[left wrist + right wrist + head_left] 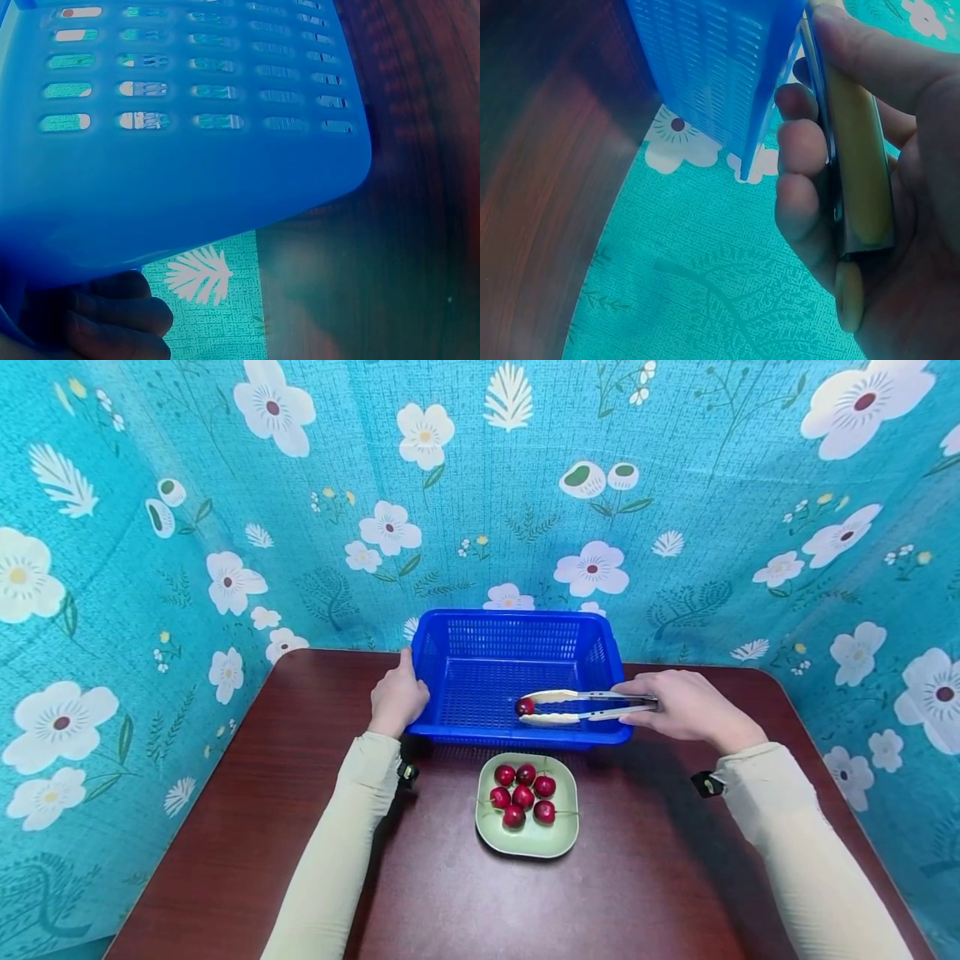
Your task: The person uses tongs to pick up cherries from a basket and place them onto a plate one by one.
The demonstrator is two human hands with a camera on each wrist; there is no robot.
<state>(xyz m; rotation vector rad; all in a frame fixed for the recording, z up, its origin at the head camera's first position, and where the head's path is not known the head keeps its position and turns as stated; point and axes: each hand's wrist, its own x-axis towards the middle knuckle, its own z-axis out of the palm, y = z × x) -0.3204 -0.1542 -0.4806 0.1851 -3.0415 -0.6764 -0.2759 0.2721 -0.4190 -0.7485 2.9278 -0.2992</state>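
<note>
My left hand point(397, 696) grips the left rim of a blue plastic basket point(517, 737) with slotted walls. In the left wrist view its curled fingers point(124, 319) show under the basket's edge. The right hand point(686, 706) holds a pair of metal tongs point(603, 695) with pale tips, reaching over the basket's right side. At the tips of the tongs is one dark red cherry point(525, 707), seen over the basket floor. In the right wrist view, fingers and thumb wrap the yellowish handle of the tongs point(859, 165).
In front of the basket, a light green square plate point(525, 845) bears several red cherries point(522, 796), some with stems. Both stand on a dark reddish-brown table point(442, 902). A turquoise flowered cloth point(480, 502) hangs behind and along both sides.
</note>
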